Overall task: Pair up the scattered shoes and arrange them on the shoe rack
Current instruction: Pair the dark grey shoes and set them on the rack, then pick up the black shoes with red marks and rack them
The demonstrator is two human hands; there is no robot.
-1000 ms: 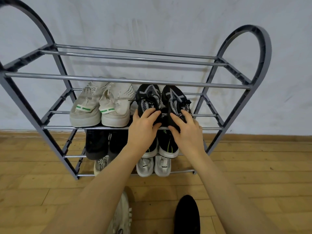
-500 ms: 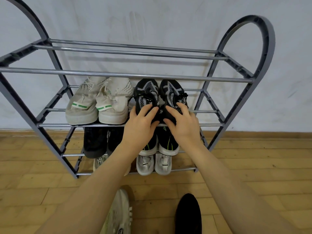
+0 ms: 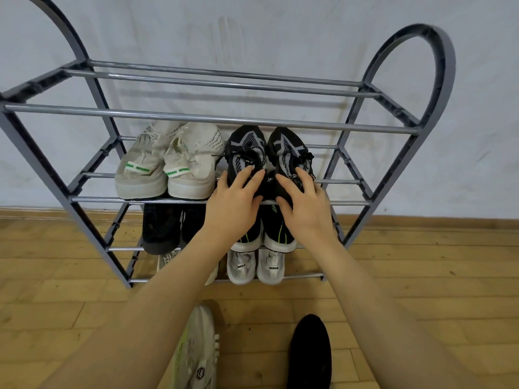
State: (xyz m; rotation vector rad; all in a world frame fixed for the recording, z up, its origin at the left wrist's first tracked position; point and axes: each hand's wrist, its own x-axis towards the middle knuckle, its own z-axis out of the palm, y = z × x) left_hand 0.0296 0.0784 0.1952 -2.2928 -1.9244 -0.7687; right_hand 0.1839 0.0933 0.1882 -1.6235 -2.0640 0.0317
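Black sneakers under both hands' loose, open grip, left hand, right hand, heels at rack edge.

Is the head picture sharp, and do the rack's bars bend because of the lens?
Head view: the black sneakers and both hands, left hand and right hand, look sharp. The shoe rack bows and leans outward, which suggests wide-angle distortion. Light is soft; faint bar shadows fall on the wall. No glare.
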